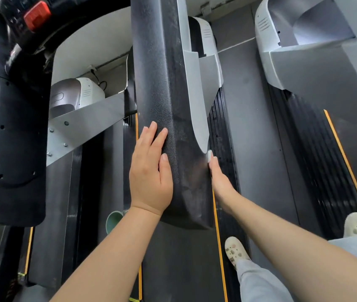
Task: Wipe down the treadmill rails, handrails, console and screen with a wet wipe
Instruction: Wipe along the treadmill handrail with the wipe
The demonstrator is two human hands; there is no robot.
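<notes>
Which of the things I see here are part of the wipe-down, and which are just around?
Job:
black handrail
wet wipe under right hand
left hand resting on the handrail
console with red stop button

Just around:
green cup
neighbouring treadmill

Handrail (169,105): matt black plastic (pebbled, dusty).

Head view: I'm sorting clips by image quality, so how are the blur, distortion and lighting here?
Head view: wide-angle bending curves the black handrail and the neighbouring treadmill; the red stop button and console at top left are smeared by blur; both hands, left hand and right hand, are fairly sharp; lighting is soft and even, with a bright patch on the grey shroud at top right.
</notes>
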